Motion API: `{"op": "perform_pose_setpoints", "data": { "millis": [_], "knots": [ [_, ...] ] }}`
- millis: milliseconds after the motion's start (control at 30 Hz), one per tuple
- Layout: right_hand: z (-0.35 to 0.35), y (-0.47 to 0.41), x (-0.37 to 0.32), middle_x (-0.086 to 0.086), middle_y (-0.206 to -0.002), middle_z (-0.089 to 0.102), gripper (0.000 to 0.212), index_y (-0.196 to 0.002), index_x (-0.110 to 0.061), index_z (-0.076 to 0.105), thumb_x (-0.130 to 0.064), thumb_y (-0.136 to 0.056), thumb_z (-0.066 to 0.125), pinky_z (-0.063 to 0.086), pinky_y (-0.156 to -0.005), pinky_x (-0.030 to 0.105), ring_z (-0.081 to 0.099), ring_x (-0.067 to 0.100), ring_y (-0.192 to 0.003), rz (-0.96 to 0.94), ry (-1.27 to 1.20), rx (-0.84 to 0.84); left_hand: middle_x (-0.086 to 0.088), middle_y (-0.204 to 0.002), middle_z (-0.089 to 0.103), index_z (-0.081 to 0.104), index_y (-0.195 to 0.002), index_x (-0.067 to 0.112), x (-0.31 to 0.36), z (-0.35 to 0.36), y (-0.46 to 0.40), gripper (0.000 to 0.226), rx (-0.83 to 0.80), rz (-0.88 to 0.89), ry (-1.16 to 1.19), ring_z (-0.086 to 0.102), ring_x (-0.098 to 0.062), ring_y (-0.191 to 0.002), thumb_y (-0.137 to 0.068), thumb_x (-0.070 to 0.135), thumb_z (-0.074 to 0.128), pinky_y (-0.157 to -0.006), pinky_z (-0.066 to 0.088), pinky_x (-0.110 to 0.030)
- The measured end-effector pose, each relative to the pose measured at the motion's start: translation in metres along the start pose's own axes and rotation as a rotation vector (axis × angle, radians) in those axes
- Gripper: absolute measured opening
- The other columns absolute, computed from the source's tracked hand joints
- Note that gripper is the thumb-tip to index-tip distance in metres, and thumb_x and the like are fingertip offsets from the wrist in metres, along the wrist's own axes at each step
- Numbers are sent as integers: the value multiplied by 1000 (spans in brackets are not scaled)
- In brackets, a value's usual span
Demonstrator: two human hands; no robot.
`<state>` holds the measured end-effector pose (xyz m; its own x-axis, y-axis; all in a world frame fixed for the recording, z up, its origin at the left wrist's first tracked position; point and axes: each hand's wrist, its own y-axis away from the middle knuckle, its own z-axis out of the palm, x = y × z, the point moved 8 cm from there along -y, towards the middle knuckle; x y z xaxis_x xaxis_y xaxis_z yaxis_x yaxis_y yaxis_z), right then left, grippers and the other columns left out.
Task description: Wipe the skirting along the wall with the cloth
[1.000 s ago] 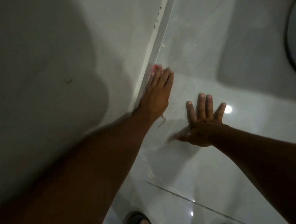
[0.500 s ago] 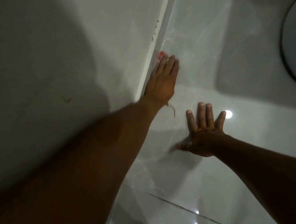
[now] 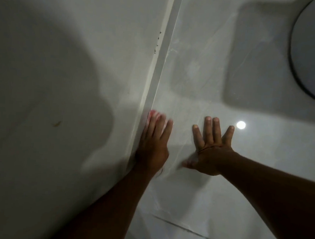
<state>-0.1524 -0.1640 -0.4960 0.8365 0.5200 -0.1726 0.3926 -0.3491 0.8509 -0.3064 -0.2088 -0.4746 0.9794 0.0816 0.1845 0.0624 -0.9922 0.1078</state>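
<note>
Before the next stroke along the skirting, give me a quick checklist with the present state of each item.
1. Cloth under the left hand: ok, pink edge shows at the fingertips.
2. Cloth pressed on the skirting: ok.
3. Right hand braced flat on the floor: ok.
4. Skirting ahead free of obstacles: ok.
5. Dark specks on the wall edge ahead: not ok, unwiped.
6. Cloth clean enough: cannot tell, mostly hidden.

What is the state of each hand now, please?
Left hand: flat against the skirting, pressing a pink cloth under its fingers.
Right hand: open, fingers spread, flat on the floor, holding nothing.
</note>
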Motion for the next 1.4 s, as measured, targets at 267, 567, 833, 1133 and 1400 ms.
{"op": "perform_pose_setpoints", "data": {
  "millis": [267,567,833,1133,1400],
  "knots": [
    [3,-7,2,17,-132,-62,130,-137,-25,-43,-100,-62,33,-29,-101,70,-59,37,-120,15,-13,-7,-17,-168,9,12,-159,15,33,-15,-200,78,-32,403,-211,1,-38,-155,-83,0,20,-127,11,-51],
    [6,-9,4,16,-130,-64,125,-134,-27,-45,-95,-69,37,-31,-100,69,-62,35,-117,10,-16,-9,-19,-168,10,10,-159,9,1,-25,-258,69,-13,50,-189,-1,-42,-154,-93,9,32,-127,4,-52],
    [4,-6,2,18,-134,-61,129,-134,-25,-45,-97,-65,36,-28,-102,69,-60,36,-118,28,-9,-21,-18,-168,9,14,-159,11,0,-18,-154,74,1,-73,-74,-1,-38,-155,-90,13,41,-126,15,-51],
    [2,-1,-1,18,-136,-60,131,-133,-24,-46,-100,-62,34,-25,-103,71,-57,37,-123,-3,-31,15,-18,-158,37,43,-149,11,2,7,86,65,43,-110,37,25,-40,-151,-88,-6,52,-114,37,-58],
    [7,-6,4,12,-132,-64,123,-133,-28,-47,-94,-71,36,-27,-105,68,-60,33,-121,-22,-47,106,-16,-166,21,28,-156,12,0,-1,-26,64,-19,-98,51,6,-36,-156,-92,16,26,-124,21,-53]
  ]
}}
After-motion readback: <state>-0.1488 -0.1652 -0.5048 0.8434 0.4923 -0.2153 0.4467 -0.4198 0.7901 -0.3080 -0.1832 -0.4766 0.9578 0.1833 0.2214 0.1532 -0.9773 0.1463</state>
